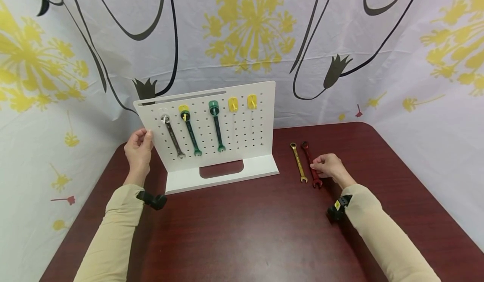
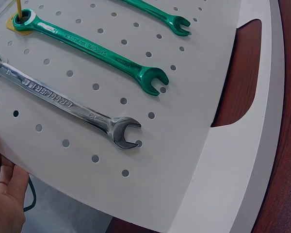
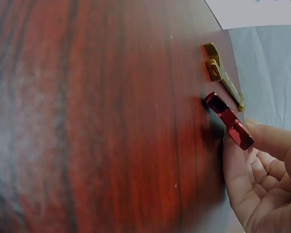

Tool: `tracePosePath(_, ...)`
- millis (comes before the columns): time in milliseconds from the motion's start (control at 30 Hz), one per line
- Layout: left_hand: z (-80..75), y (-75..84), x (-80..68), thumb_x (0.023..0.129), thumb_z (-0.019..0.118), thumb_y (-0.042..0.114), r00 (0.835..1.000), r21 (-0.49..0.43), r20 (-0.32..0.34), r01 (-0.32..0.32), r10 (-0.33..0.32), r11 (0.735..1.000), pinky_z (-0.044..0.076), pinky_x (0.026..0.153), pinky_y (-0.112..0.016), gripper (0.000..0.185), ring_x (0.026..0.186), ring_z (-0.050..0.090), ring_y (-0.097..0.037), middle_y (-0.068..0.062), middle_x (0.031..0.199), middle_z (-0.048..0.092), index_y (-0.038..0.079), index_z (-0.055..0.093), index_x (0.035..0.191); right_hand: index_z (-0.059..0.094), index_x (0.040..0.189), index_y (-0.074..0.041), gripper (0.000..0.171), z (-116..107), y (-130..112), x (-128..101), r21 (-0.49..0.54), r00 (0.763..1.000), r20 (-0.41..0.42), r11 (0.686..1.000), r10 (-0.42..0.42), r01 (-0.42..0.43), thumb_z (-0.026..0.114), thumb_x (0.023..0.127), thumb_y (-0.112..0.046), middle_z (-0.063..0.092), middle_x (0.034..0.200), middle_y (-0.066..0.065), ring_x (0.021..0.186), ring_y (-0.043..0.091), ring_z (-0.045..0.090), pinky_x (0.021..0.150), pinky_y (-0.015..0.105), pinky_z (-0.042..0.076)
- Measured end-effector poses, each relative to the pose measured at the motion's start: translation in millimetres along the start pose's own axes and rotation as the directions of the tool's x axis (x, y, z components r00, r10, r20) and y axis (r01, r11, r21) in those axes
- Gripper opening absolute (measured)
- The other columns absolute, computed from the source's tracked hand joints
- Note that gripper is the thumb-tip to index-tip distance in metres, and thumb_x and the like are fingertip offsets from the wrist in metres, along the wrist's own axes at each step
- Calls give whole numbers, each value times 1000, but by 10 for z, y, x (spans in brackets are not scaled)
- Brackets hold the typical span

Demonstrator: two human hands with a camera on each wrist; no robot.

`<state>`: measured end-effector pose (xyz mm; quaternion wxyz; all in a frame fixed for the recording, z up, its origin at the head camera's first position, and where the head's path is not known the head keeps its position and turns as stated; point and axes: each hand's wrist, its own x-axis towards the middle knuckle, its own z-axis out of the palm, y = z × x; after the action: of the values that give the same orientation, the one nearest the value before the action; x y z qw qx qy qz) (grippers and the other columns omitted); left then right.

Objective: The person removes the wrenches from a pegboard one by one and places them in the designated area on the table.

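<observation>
A white pegboard stand (image 1: 245,122) stands upright at the back of the dark red table (image 1: 245,231). My left hand (image 1: 138,149) grips its left edge, thumb in front, and the palm (image 2: 5,194) shows at the board's rim (image 2: 184,145). On its hooks hang a silver wrench (image 1: 172,137) (image 2: 63,102) and two green wrenches (image 1: 190,135) (image 1: 217,126) (image 2: 97,51). To the right of the board lie a gold wrench (image 1: 298,162) (image 3: 223,77) and a red wrench (image 1: 307,152) (image 3: 230,121). My right hand (image 1: 328,165) (image 3: 262,179) pinches the red wrench near its middle.
Two yellow hooks (image 1: 233,104) (image 1: 252,101) on the board's upper right carry nothing. A flowered cloth backdrop (image 1: 340,42) closes off the back and sides of the table. Black wrist mounts (image 1: 151,200) (image 1: 338,208) sit on both sleeves.
</observation>
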<state>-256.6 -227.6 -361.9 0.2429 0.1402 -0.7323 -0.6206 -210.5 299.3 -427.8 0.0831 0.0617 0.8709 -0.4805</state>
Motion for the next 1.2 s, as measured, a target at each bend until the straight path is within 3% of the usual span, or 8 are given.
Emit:
tracePosePath(333, 3, 15, -10, 92, 60, 28, 1000, 17, 1, -6, 6, 1000, 51, 85, -22, 12, 78, 49, -3, 12, 87, 52, 20, 58, 100, 61, 97, 8, 22, 41, -29, -8, -90, 997, -81, 996, 19, -27, 65, 88, -11, 67, 74, 7, 62, 10, 61, 60, 32, 57)
tracePosePath(900, 2, 14, -14, 92, 60, 29, 1000, 16, 6, 3, -3, 1000, 49, 93, -31, 12, 79, 50, -3, 11, 88, 52, 20, 57, 100, 61, 87, 4, 14, 72, -70, 21, -205, 996, -86, 978, 33, -50, 64, 87, -10, 60, 72, 6, 59, 11, 57, 57, 28, 56)
tracePosePath(1200, -6, 4, 0, 92, 60, 29, 1000, 11, 10, 10, -10, 1000, 50, 92, -29, 12, 79, 51, -3, 12, 88, 52, 20, 58, 100, 60, 84, 2, 11, 103, -100, 12, -257, 993, -113, 965, 25, -53, 64, 87, -8, 59, 70, 7, 56, 11, 58, 54, 27, 55)
